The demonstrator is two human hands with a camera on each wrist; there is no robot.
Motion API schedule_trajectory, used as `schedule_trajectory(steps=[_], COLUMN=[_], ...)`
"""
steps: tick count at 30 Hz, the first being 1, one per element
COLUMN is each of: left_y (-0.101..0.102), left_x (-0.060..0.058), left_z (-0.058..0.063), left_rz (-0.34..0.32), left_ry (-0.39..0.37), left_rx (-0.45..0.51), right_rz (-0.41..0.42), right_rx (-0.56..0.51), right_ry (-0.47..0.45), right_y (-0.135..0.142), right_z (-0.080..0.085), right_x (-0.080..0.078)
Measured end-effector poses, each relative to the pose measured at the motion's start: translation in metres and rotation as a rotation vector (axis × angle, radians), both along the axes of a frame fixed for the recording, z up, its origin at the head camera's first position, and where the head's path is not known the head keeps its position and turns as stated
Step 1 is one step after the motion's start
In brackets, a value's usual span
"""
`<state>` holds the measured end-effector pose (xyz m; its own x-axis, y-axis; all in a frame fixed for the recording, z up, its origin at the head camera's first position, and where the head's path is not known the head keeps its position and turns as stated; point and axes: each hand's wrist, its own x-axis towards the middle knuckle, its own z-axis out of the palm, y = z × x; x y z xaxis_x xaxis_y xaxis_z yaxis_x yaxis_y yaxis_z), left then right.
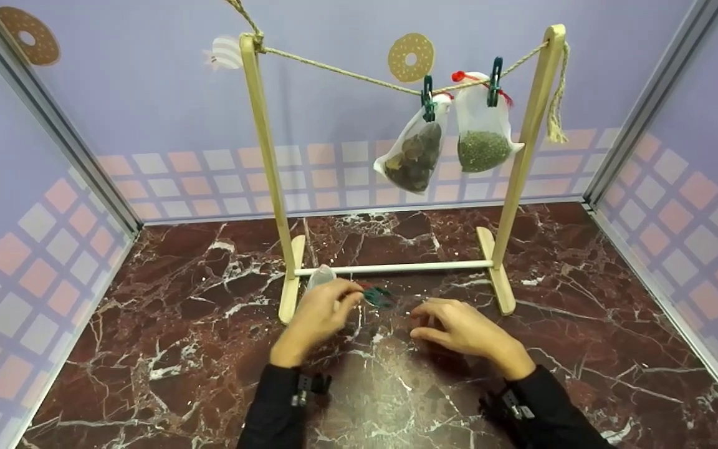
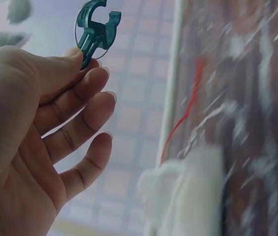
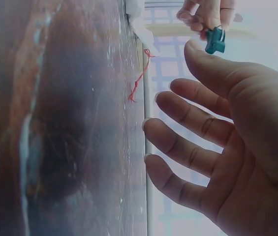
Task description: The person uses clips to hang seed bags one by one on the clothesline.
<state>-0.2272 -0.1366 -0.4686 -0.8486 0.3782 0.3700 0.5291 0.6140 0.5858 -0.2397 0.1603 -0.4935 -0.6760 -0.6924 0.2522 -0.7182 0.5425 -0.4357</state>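
My left hand pinches a dark green clothespin between thumb and forefinger, its jaws pointing away from the palm. In the head view the clothespin shows just right of those fingertips. A white mesh bag with a red drawstring lies on the table behind the left hand, which partly hides it. To the right, apart from the clothespin, my right hand hovers over the table with fingers loosely bent and holding nothing. The right wrist view shows its spread fingers near the clothespin.
A wooden rack stands behind the hands, a sagging rope strung between its posts. Two filled mesh bags, one brown and one green, hang from it by green clothespins. A white crossbar runs low across the marbled table.
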Motion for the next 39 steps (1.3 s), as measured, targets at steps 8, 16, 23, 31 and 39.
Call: schedule_trajectory(steps=[8, 16, 23, 31, 39], left_y=[-0.044, -0.072, -0.089, -0.1, -0.1], left_x=[0.0, -0.003, -0.001, -0.001, -0.001], left_z=[0.008, -0.001, -0.008, -0.012, -0.014], left_rz=[0.154, 0.266, 0.318, 0.364, 0.376], left_ry=[-0.045, 0.005, -0.005, -0.039, -0.058], left_rx=[0.174, 0.232, 0.264, 0.274, 0.263], right_rz=[0.016, -0.076, -0.19, -0.469, -0.544], right_rx=[-0.036, -0.08, -0.057, 0.135, 0.197], right_ry=[-0.058, -0.023, -0.132, -0.375, -0.394], right_y=[-0.011, -0.042, -0.086, -0.129, -0.156], right_z=[0.006, 0.015, 0.021, 0.012, 0.007], right_x=[0.009, 0.006, -0.015, -0.041, -0.043])
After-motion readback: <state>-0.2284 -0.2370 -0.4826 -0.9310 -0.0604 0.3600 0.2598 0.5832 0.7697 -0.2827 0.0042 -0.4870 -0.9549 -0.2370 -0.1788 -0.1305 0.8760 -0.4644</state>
